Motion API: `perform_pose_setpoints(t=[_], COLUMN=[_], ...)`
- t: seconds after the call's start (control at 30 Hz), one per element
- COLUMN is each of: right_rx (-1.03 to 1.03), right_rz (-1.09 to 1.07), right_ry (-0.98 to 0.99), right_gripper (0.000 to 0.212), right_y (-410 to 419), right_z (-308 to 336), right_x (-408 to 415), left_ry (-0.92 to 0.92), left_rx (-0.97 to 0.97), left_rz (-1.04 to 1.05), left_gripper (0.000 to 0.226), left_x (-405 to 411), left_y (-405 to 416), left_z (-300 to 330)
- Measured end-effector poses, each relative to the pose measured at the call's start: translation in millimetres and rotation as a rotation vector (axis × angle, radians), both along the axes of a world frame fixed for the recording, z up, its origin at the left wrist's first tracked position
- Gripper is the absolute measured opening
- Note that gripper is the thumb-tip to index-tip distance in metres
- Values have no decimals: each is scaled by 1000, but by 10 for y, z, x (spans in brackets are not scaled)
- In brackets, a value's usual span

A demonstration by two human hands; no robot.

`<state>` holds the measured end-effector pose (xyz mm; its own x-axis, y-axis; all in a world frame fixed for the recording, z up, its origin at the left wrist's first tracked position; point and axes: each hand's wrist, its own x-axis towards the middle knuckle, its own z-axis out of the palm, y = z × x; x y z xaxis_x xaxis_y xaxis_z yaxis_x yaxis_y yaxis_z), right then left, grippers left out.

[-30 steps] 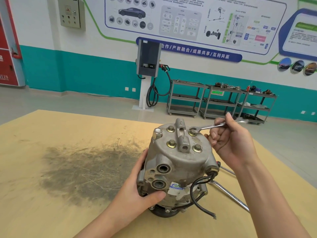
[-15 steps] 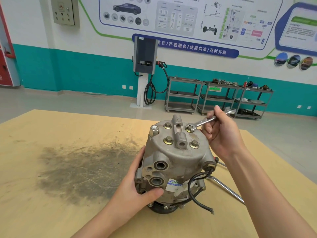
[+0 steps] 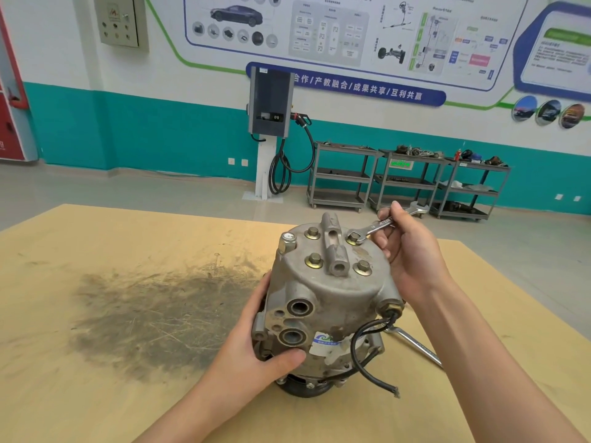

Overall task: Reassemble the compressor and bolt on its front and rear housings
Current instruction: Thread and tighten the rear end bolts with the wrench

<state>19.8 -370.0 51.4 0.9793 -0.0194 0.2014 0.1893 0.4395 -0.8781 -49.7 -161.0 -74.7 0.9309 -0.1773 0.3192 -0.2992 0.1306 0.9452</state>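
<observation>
The compressor (image 3: 326, 302) stands on end near the middle of the table (image 3: 96, 251), pulley end down, its housing (image 3: 332, 266) facing up with four bolts in it. The wrench (image 3: 380, 225) has its ring seated over the far-right bolt (image 3: 354, 238). The right hand (image 3: 406, 251) pinches the wrench shank, fingers curled round it. The left hand (image 3: 256, 353) clasps the near-left flank of the body, thumb laid across the front below the two ports.

It looks like cast metal: heavy, rigid, not likely to crush, though tall for its footing, so it could tip or twist under wrench force. The flank by the ports seems the sound place to brace; the loose black cable (image 3: 361, 356) on the right is no handle.

A steel bar tool (image 3: 415, 345) lies on the table right of it. A dark smudge (image 3: 153, 318) marks the table to the left.
</observation>
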Motion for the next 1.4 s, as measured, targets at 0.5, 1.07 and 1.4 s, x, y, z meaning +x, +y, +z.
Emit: perform_pose_setpoints(t=[0.5,1.07,1.4], right_rx=[-37,20,41], right_rz=[85,-29,16], right_ry=[121,-9,8], right_gripper=[36,35,34], right_y=[34,-5,-18], right_z=[135,-6,29], right_x=[89,-40,-32], left_ry=[12,12,18], left_rx=[15,16,7], left_rz=[-17,-3,-3], left_gripper=[117,108,108], left_x=[4,13,-1], left_y=[18,13,9], left_z=[-26,-46,-27])
